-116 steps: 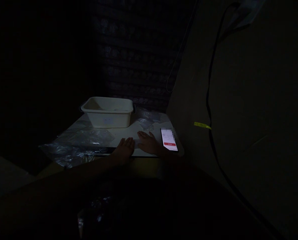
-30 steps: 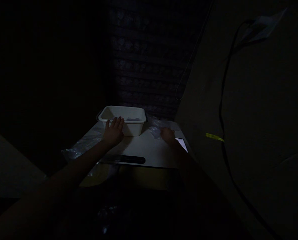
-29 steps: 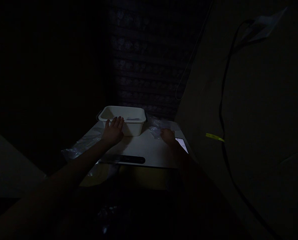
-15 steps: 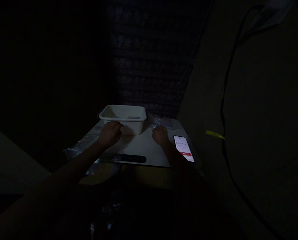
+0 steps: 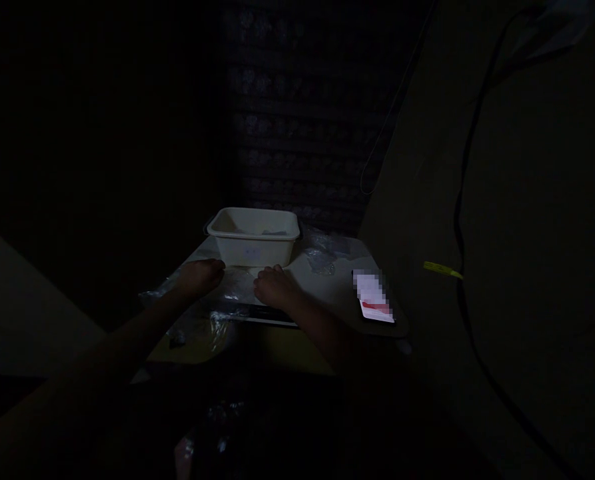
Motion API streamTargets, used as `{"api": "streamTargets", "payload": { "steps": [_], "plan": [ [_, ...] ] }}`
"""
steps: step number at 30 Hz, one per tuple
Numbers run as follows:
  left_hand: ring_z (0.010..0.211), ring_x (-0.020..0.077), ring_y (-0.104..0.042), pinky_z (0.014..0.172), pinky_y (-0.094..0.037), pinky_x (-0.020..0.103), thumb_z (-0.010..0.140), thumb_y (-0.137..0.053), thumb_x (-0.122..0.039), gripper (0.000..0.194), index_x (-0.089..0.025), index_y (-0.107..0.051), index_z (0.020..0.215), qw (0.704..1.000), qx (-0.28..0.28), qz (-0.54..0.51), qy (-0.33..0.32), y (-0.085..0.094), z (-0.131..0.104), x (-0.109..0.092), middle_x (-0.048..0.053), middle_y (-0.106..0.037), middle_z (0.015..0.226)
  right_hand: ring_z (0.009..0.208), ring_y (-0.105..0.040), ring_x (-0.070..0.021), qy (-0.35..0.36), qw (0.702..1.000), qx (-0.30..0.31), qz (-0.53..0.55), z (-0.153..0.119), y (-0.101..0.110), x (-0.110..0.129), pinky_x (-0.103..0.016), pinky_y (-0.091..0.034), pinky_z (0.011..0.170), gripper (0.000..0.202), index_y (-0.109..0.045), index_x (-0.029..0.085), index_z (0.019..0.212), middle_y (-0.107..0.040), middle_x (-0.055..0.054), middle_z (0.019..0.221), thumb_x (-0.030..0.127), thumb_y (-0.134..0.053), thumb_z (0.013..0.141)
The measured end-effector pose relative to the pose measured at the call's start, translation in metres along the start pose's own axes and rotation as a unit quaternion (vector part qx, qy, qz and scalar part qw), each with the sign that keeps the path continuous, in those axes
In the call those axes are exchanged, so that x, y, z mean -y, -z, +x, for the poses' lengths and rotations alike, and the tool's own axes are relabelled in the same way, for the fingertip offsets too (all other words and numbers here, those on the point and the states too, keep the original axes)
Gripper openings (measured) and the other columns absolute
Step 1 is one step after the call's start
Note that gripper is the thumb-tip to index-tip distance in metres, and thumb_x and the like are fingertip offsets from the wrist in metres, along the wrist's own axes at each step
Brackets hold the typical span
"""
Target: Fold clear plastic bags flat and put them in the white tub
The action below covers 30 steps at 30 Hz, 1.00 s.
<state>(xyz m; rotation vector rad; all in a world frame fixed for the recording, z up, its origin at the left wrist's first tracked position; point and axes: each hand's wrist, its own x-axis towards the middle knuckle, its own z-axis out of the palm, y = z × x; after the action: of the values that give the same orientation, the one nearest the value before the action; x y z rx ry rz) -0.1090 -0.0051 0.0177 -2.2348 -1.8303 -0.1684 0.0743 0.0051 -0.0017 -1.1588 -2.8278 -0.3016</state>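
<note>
My left hand [image 5: 202, 277] is closed at the left part of the table [image 5: 322, 293], its fingertips pinching a clear plastic bag [image 5: 234, 285]. The bag lies spread between my hands and hangs over the front edge. My right hand [image 5: 277, 287], fingers curled, is at the bag's right side and appears to grip its edge; dim light hides the fingertips. Just behind both hands stands a white plastic tub [image 5: 254, 250] with dark side handles. Some pale pieces inside it are hard to make out.
A phone [image 5: 374, 298] with a lit screen lies at the table's right. More clear plastic [image 5: 320, 260] lies right of the tub. A dark cable [image 5: 460, 227] with a yellow tag [image 5: 442, 269] runs down the right wall. The surroundings are very dark.
My right hand has moved left to the front of the tub. My left hand has come down and left, away from the tub's front. Clear plastic now lies between the hands.
</note>
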Motion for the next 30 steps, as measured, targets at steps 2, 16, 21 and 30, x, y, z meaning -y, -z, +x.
{"api": "streamTargets", "payload": {
  "steps": [2,16,21,30],
  "plan": [
    [0.075,0.0232,-0.056,0.057,-0.037,0.03,0.072,-0.027,-0.027,0.036,-0.015,-0.056,0.088,1.0,0.006,0.026,0.001,0.001,-0.001,0.001,0.01,-0.061,0.087,0.085,-0.046,-0.0198,0.007,1.0,-0.002,-0.004,0.003,-0.003,0.003,-0.036,-0.027,0.074,0.023,-0.059,0.014,0.077,-0.058,-0.009,0.086,0.023,-0.037,0.074],
    [0.073,0.0227,-0.056,0.054,-0.036,0.028,0.073,-0.026,-0.028,0.036,-0.015,-0.056,0.089,0.999,0.005,0.035,-0.007,0.002,0.0,-0.001,0.01,-0.06,0.087,0.083,-0.048,-0.0181,-0.068,0.997,-0.027,-0.007,-0.011,0.003,-0.026,-0.032,-0.029,0.073,0.025,-0.057,0.013,0.08,-0.057,-0.009,0.086,0.02,-0.034,0.074],
    [0.073,0.0216,-0.056,0.055,-0.036,0.027,0.072,-0.027,-0.028,0.035,-0.016,-0.056,0.087,0.999,0.009,0.035,-0.009,0.001,-0.001,-0.002,0.009,-0.061,0.085,0.087,-0.044,-0.0194,0.057,0.996,-0.062,0.012,-0.004,0.003,0.003,-0.033,-0.029,0.075,0.025,-0.054,0.014,0.086,-0.055,-0.007,0.09,0.03,-0.043,0.07],
    [0.075,0.0213,-0.056,0.056,-0.035,0.027,0.072,-0.029,-0.029,0.034,-0.017,-0.056,0.087,0.999,0.014,0.03,0.007,-0.002,-0.001,-0.001,0.009,-0.061,0.086,0.083,-0.044,-0.0187,0.112,0.99,-0.079,-0.01,0.006,0.001,0.027,-0.035,-0.028,0.074,0.017,-0.056,0.014,0.075,-0.057,-0.007,0.08,0.022,-0.042,0.073]
  ]
}}
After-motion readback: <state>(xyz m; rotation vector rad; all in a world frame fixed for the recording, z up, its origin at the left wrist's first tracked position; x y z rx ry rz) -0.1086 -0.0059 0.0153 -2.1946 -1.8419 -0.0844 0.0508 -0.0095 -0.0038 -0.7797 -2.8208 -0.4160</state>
